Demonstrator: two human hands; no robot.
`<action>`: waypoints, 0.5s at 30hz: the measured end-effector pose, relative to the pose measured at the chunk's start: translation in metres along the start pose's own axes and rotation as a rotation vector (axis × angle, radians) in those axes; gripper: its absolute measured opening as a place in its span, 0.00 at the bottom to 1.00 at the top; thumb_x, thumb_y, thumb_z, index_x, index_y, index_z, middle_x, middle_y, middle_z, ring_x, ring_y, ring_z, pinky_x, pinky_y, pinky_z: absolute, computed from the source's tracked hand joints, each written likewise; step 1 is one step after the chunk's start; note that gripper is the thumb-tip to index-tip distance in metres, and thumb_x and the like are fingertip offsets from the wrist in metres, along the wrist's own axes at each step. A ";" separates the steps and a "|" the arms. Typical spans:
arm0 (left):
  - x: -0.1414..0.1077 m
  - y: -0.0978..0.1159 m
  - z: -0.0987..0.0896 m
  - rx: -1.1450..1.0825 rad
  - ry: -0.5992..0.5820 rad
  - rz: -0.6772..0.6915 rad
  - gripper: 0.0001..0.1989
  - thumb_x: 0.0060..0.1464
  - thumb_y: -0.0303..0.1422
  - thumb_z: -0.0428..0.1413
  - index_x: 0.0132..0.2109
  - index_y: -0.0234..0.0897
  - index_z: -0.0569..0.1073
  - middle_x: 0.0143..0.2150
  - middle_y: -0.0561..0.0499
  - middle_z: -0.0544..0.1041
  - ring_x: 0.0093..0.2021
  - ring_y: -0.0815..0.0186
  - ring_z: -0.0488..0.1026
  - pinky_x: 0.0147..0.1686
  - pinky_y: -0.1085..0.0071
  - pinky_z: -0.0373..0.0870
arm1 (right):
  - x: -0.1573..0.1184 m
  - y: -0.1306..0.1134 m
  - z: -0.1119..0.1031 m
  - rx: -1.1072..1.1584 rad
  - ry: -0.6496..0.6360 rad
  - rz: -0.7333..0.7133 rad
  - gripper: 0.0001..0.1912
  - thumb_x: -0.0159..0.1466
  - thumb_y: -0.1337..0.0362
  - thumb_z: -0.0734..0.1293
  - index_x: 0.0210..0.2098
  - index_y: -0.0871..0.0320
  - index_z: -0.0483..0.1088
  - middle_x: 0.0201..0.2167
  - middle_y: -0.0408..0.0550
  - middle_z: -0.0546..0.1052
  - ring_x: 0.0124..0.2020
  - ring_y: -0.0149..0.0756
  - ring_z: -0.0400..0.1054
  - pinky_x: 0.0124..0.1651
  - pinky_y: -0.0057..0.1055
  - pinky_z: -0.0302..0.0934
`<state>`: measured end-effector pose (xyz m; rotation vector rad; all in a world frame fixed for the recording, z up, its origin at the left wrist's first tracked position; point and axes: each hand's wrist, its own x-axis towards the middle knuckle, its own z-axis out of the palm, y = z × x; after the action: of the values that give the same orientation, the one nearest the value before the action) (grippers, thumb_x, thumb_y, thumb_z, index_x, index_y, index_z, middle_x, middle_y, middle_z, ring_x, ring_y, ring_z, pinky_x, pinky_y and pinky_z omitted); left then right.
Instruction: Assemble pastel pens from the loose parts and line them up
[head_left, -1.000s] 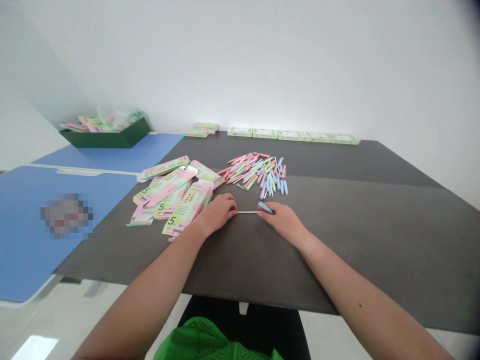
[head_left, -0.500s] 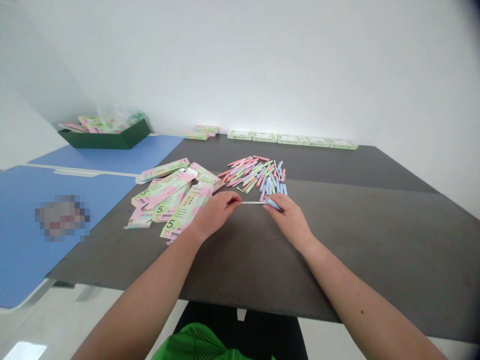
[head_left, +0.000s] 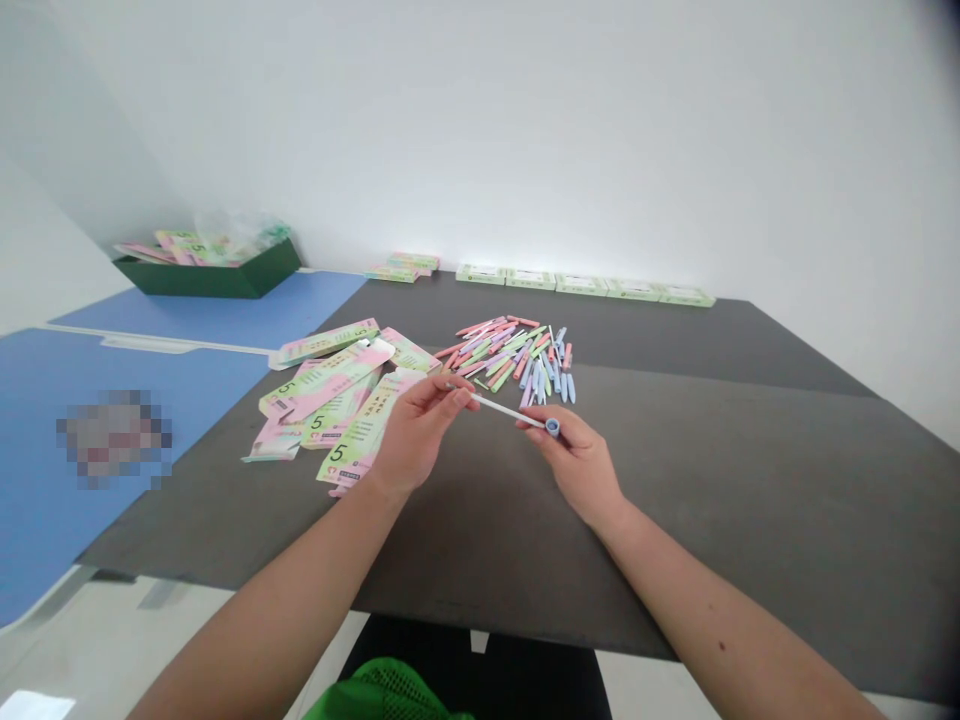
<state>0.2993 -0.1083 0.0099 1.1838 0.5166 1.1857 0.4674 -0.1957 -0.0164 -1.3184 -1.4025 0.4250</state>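
- White and slim, a rod (head_left: 502, 407) is spanning the gap between the two hands over the dark tabletop (head_left: 712, 480), and it's slanting lower toward the right!
- The left hand (head_left: 416, 435) is pinching that rod near its far-left end, thumb against fingers.
- Over to the right hand (head_left: 585, 468): thumb and fingers are gripping a pale blue tube (head_left: 553, 428), and its round open mouth is showing.
- The rod's other end is lying right beside that mouth; whether it's touching the rim, I cannot tell.
- Just beyond the hands, a loose heap of pen parts (head_left: 501, 357) is spreading out in pink, green, purple and blue.
- Close by the left hand, printed cartons (head_left: 341, 378) are overlapping in an untidy pile, some of them bearing a big "5".
- Along the far edge, five pale green boxes (head_left: 581, 286) are sitting end to end, with a small stack of packs (head_left: 401, 267) lying to their left.
- Far left, a green tray (head_left: 259, 277) is holding more cartons and clear plastic on a blue table (head_left: 34, 385).
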 end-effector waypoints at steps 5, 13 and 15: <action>0.006 0.016 -0.007 -0.169 0.041 0.091 0.06 0.44 0.35 0.62 0.31 0.39 0.75 0.29 0.55 0.72 0.31 0.74 0.70 0.39 0.75 0.69 | 0.000 0.000 -0.002 0.067 0.015 -0.122 0.05 0.61 0.62 0.64 0.34 0.52 0.73 0.35 0.46 0.76 0.41 0.37 0.69 0.48 0.37 0.61; -0.005 0.024 -0.002 -0.089 -0.017 0.173 0.06 0.44 0.38 0.63 0.29 0.41 0.75 0.26 0.55 0.70 0.29 0.72 0.68 0.40 0.69 0.70 | 0.001 0.000 -0.003 0.026 -0.021 -0.154 0.04 0.61 0.63 0.65 0.33 0.51 0.74 0.34 0.46 0.75 0.38 0.36 0.69 0.44 0.36 0.62; -0.007 0.025 -0.001 -0.077 -0.023 0.192 0.07 0.44 0.38 0.62 0.29 0.41 0.75 0.26 0.55 0.70 0.29 0.71 0.68 0.40 0.68 0.70 | 0.000 -0.003 -0.004 0.037 -0.026 -0.169 0.04 0.60 0.65 0.66 0.33 0.51 0.74 0.34 0.45 0.75 0.38 0.36 0.69 0.44 0.35 0.62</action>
<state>0.2848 -0.1159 0.0305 1.1995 0.3428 1.3421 0.4693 -0.1979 -0.0123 -1.1576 -1.5071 0.3544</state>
